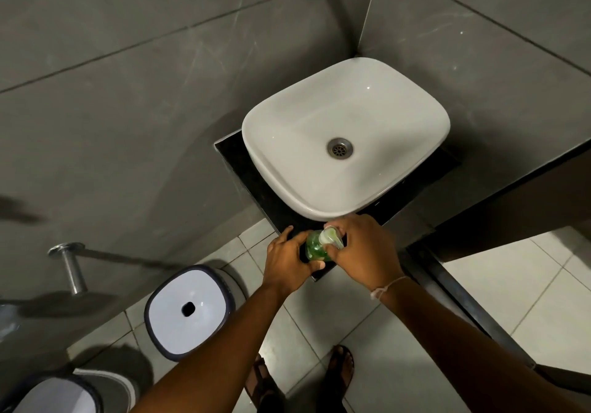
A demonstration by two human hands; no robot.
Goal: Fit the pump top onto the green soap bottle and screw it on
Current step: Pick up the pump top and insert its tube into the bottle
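The fingers [335,232] of the right hand [364,249] were closed around the white plastic pump top [329,237], which sat on the neck of the small transparent green soap bottle [315,249]. The fingers [315,265] of the left hand [287,260] were wrapped on the side of the bottle, with the thumb at the near side, and they kept it upright. The bottle stood on the near corner of the dark stone table [236,153], just in front of the white ceramic basin [345,137] and close to the table's edge.

By my judgement the step in hand was the screwing itself: the top was already placed on the neck, but I could not tell if the thread had caught or how far it was turned. The next move would call for a firm left grip, so that the bottle does not rotate, while the right fingers turn the collar and keep it straight on the neck. Because the bottle was so near the edge, a sideways push could send it down to the pale tiled floor [399,332], near the white bin with a dark rim [188,310].
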